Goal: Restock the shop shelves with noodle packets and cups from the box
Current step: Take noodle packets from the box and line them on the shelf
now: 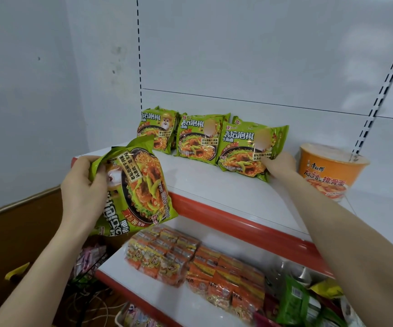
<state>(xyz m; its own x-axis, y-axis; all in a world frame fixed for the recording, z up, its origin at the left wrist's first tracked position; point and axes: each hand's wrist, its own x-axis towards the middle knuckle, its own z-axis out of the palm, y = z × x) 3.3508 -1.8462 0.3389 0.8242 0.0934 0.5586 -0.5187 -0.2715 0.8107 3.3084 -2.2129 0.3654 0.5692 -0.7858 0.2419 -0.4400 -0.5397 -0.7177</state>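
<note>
Head view: left hand (82, 187), fingers curled round green packet (141, 185), ready for shelf (214, 185). Right hand (279, 165) fingertips at standing packet (242, 149) corner, likely steadying it upright; pinching or pressing, cannot tell.

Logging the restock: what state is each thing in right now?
held packet: tilted, gripped by left hand
right packet: upright on top shelf, pinched by right hand
middle packet: upright
left packet: upright
noodle cup: upright, lid on
orange packs: lying flat, lower shelf
</note>
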